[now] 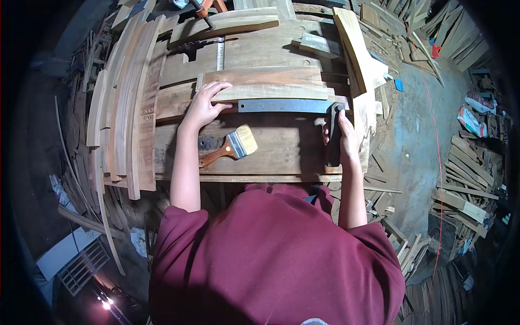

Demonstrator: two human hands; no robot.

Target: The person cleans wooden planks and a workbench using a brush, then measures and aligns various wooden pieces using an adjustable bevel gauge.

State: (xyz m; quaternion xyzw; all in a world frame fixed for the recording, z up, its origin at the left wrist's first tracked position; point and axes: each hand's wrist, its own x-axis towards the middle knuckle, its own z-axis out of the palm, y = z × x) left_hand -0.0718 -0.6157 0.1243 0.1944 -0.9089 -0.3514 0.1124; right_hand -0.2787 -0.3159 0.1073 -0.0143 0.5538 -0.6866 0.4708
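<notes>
My right hand (348,135) is wrapped round the dark handle of a try square (287,105). The metal blade of the square points left along the near edge of a pale wooden board (276,92). At the left end of that board, my left hand (205,105) grips the wood, with fingers over the top and thumb at the near side, close to the blade's tip. Behind it lies a browner board (260,75). A paintbrush (230,147) with a wooden handle rests on the workbench (276,146) between my forearms.
Long wooden strips (127,103) lie at the left of the bench. A thick plank (355,54) stands at the right. Toward the back are a metal ruler (220,54), a clamp (203,12) and another board (225,25). Scrap wood (468,184) covers the floor at right.
</notes>
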